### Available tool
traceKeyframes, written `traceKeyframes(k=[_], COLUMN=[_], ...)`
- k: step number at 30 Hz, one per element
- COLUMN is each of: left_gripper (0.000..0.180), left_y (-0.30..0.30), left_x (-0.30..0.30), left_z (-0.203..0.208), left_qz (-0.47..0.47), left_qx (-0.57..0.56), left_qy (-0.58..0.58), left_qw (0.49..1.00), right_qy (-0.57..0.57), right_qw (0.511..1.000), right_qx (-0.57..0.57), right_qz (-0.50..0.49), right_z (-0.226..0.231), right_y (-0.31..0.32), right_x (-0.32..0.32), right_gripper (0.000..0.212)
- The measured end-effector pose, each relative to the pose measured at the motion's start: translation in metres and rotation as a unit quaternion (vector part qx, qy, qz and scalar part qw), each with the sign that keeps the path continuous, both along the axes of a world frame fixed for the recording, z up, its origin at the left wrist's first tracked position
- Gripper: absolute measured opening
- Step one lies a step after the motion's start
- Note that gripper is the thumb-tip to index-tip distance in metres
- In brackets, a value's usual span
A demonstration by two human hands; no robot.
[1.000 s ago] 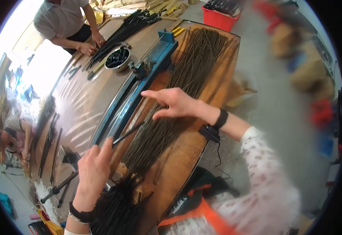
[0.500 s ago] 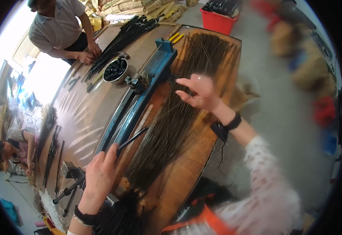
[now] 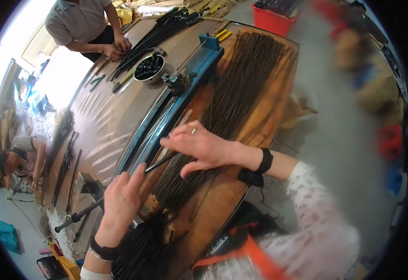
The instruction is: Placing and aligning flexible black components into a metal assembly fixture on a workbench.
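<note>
Work on 1 slim black tube (image 3: pixel 159 164) appears partway, with the left grip (image 3: pixel 122 196) clamped on it and the right grip (image 3: pixel 199 147) apart near its far end, while ridged rods (image 3: pixel 234 88) beyond the right grip and black pieces (image 3: pixel 143 252) below the left grip appear left over.

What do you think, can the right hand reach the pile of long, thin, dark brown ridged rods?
Probably yes: the right hand looks to be over the pile of rods, thumb and fingers apart, and much of the pile lies uncovered.
</note>
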State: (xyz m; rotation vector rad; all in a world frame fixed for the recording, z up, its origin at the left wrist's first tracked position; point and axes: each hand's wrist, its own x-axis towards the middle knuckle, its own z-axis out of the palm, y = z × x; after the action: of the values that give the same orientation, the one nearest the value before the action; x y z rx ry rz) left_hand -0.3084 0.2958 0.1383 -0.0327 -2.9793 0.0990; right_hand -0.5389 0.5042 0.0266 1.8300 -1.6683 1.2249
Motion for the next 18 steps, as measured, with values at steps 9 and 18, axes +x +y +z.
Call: traceKeyframes(k=[9,18], left_gripper=[0.049,0.035], left_y=[-0.009,-0.020], left_x=[0.060,0.104], left_z=[0.014,0.026], left_qz=[0.044,0.090], left_qx=[-0.023,-0.044], left_qy=[0.024,0.123], left_qw=[0.999,0.987], right_qy=[-0.066,-0.042], right_qw=[0.994,0.996], right_qx=[-0.039,-0.080], right_qz=[0.077,0.020], right_z=[-0.001,0.016], right_y=[-0.029,-0.061], right_x=[0.022,0.054], right_gripper=[0.034,0.042])
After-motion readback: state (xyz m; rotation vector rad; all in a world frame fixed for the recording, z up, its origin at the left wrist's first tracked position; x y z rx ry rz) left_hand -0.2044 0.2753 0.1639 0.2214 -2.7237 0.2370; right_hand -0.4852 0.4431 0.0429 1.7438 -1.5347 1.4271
